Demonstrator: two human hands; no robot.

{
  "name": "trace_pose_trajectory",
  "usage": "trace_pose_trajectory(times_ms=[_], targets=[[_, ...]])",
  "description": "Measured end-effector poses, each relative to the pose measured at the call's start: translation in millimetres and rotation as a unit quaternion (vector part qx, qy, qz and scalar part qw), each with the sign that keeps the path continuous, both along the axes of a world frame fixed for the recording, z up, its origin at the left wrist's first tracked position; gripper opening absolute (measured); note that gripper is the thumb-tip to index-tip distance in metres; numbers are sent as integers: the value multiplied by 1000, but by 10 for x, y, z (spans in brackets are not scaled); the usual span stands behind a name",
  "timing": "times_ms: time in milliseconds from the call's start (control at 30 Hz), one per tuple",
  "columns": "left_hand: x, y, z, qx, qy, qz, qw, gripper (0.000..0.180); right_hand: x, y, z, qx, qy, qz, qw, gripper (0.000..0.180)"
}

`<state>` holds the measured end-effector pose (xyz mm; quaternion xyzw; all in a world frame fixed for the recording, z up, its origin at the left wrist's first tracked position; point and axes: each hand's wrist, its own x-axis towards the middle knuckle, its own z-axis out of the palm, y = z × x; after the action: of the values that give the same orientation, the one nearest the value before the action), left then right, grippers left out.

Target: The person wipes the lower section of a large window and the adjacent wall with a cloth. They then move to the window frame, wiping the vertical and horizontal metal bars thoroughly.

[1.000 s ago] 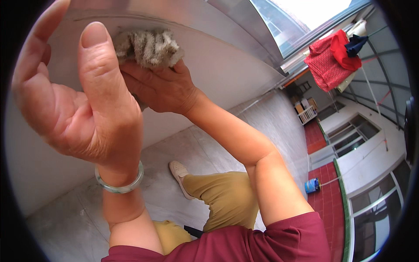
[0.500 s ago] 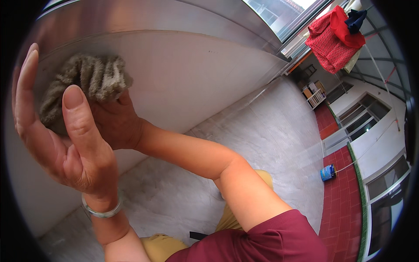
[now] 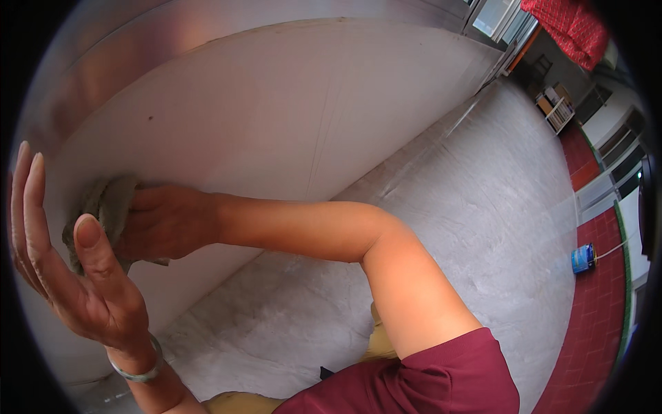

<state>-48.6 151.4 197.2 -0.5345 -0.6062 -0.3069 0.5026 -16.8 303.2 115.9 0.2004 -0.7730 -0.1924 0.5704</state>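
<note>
A crumpled grey-green cloth point(image 3: 114, 200) is pressed against the pale wall point(image 3: 234, 117) by my right hand point(image 3: 169, 222), whose fingers are closed on it. My right arm reaches across from the right in a maroon sleeve. Nearer to me, my left hand point(image 3: 86, 276) is raised with its fingers stretched out and the thumb apart, holding nothing. It partly covers the cloth; whether its palm touches the cloth or wall I cannot tell. A pale bangle point(image 3: 141, 369) circles the left wrist.
The grey floor point(image 3: 469, 207) meets the wall along a slanting line. A blue can point(image 3: 583, 258) is beside a dark red tiled wall point(image 3: 593, 310) at the right. Red patterned laundry point(image 3: 572, 31) hangs at the top right, above a white rack point(image 3: 557, 114) farther back.
My right hand has moved lower along the wall with the cloth, which is now more folded over. My left hand has shifted down and left, staying open. The view has turned too.
</note>
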Motion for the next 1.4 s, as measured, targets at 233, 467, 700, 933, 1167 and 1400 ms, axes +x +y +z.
trace_pose_trajectory(times_ms=[233, 467, 700, 933, 1167, 1400], targets=[[1027, 1811, 488, -83, 137, 29, 987, 44, 779, 827, -21, -121, -62, 84, 987, 22], [1563, 2468, 267, -142, 165, 202, 955, 32, 711, 1089, -586, -356, -34, 371, 857, 21], [2241, 2709, 87, -112, 97, 142, 979, 53, 1410, 1658, -648, -332, 9, 254, 908, 26], [2713, 2372, -297, -156, 188, 122, 962, 50, 1977, 1960, -603, -290, 18, 152, 945, 33], [2684, 2309, -1027, -327, -13, -248, 912, 37, 2580, 2737, -505, -341, 310, 16, 888, 33], [2607, 2652, -1241, -448, -162, -369, 798, 55, 3356, 3950, -1281, -407, 358, -212, 813, 49]])
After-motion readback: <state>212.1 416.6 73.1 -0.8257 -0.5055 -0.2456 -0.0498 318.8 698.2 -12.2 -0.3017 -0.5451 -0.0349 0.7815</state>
